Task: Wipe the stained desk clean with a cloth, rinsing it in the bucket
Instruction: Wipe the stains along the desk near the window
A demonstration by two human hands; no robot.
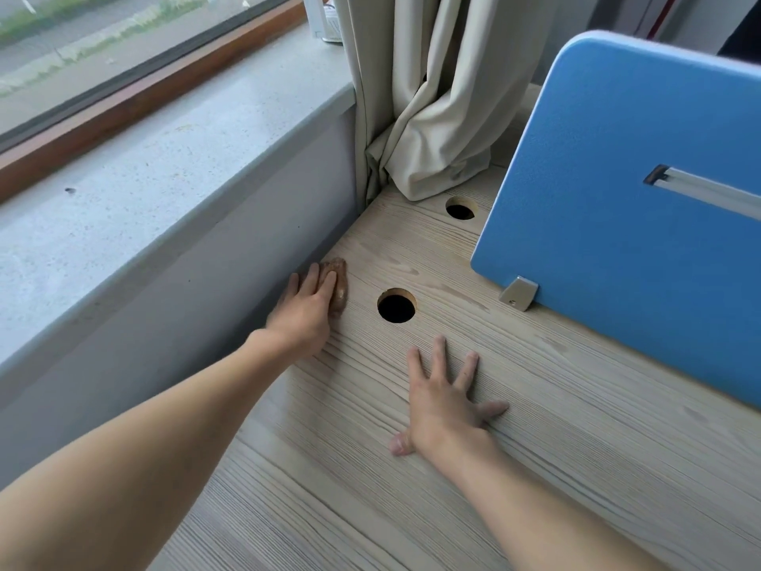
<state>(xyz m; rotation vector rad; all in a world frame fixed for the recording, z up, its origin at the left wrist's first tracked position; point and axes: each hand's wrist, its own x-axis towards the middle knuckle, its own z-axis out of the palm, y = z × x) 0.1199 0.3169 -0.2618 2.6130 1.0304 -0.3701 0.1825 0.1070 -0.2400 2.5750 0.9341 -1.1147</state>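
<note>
Left hand (306,309), fingers flat, presses brown cloth (339,282) at wall-side edge of desk (556,438); right hand (444,401) splayed, empty, bracing; risk: a rightward swipe could drop cloth into cable hole (396,307).

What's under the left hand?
A crumpled brown cloth, pressed by the left hand onto the pale wood-grain desk beside the grey wall. Only its far and right edges show; the hand covers the rest.

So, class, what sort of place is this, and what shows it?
Probably an office workstation: a wood-grain desk with round cable holes, a blue partition screen clamped to it, and a window and curtain alongside.
</note>
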